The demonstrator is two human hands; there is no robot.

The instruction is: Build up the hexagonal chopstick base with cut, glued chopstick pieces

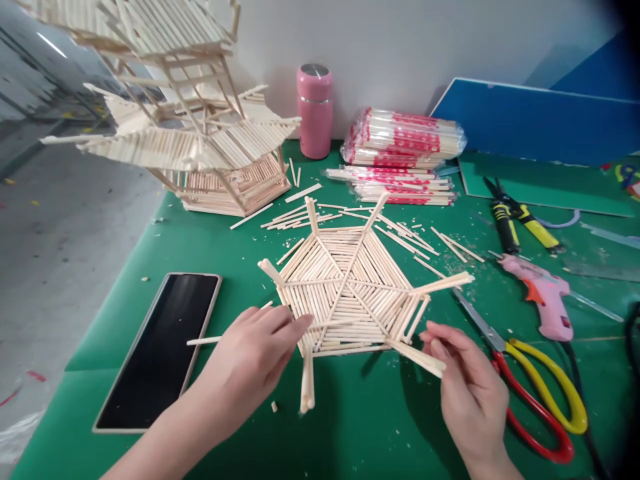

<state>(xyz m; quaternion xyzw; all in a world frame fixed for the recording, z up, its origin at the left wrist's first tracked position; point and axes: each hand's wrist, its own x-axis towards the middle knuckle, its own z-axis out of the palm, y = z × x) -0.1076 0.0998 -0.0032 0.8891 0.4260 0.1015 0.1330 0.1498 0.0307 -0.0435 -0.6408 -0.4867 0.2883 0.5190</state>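
A hexagonal panel of thin wooden sticks lies on the green table, with short posts sticking up at its corners. My left hand is closed around a loose wooden stick, whose other end reaches across the panel's near part. Over at the near right corner, my right hand has its fingers bent together at a wooden post. They appear to pinch it, though the contact is partly hidden. A small stick frame stands along the panel's right side.
A tiered stick pavilion stands back left. Behind are a pink flask and wrapped chopsticks. Scissors, a pink glue gun and pliers lie right; a phone lies left. Loose sticks litter the back.
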